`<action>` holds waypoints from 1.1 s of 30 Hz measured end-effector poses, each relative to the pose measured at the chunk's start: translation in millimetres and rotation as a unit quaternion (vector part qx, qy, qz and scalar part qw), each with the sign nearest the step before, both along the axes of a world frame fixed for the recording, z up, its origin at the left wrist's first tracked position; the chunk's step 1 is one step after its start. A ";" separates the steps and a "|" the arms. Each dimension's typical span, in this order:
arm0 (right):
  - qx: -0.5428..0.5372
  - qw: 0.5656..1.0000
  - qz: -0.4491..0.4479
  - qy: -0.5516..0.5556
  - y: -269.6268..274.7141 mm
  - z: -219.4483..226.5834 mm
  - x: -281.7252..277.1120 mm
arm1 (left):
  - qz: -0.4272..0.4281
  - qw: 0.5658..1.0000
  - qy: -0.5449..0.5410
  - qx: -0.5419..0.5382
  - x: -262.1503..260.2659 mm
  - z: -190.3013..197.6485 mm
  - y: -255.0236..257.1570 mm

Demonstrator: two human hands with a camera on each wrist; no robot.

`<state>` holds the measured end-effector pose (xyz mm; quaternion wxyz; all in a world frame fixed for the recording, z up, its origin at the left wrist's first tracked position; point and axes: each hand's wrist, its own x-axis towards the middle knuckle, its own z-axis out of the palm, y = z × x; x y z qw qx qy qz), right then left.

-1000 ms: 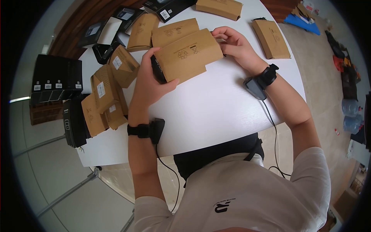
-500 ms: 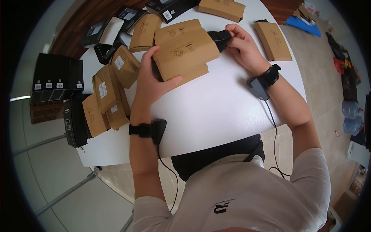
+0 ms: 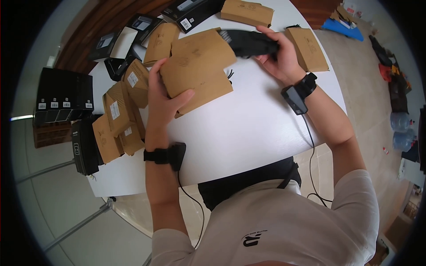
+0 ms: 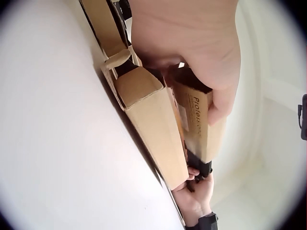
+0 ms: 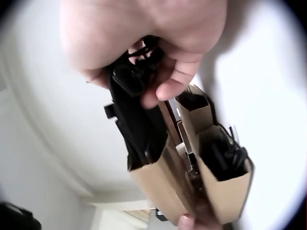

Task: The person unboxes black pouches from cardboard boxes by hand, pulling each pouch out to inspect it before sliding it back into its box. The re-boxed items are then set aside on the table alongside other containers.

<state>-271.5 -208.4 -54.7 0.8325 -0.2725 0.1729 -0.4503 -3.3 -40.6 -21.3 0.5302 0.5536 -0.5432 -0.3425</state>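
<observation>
My left hand (image 3: 165, 99) grips a brown cardboard box (image 3: 195, 57), fingers over its far side and thumb along its near side. Black printing shows on this box (image 4: 195, 117) in the left wrist view. From its open right end a black cabled item (image 3: 250, 43) sticks out, partly blurred; its exact kind cannot be told. My right hand (image 3: 284, 57) holds that item's outer end, with fingers curled about it (image 5: 136, 115). Under the held box a second cardboard box (image 3: 211, 91) lies on the table, its open end (image 5: 232, 199) showing black cables inside.
More cardboard boxes (image 3: 120, 106) are heaped at the left of the white table (image 3: 248, 128). Black boxes (image 3: 64, 95) stand beyond them, and others (image 3: 193, 13) lie at the back. Two brown boxes rest at the far edge (image 3: 246, 12) and right edge (image 3: 308, 48).
My right hand has drawn the black item out of the box's right end, so much more of it shows. My left hand with the box has shifted left and slightly nearer, baring the box underneath.
</observation>
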 end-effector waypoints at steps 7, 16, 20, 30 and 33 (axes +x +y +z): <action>0.076 0.994 -0.022 -0.075 -19.0 -11.0 -12.6 | 0.004 0.999 0.047 -0.027 6.7 -0.5 -0.5; -0.017 0.999 0.044 -0.004 -8.4 -7.9 -4.7 | -0.031 0.999 0.015 -0.015 5.9 -2.9 1.1; -0.011 0.999 0.045 0.006 -5.6 -4.2 -5.2 | -0.024 0.999 -0.029 -0.025 7.4 -1.1 2.6; -0.020 0.997 0.070 -0.008 -5.2 -3.5 -5.6 | -0.034 0.998 -0.055 0.025 1.0 0.4 0.6; -0.027 0.997 0.077 0.013 -2.3 -2.7 -5.1 | -0.022 0.998 -0.043 0.027 6.7 -4.2 -1.4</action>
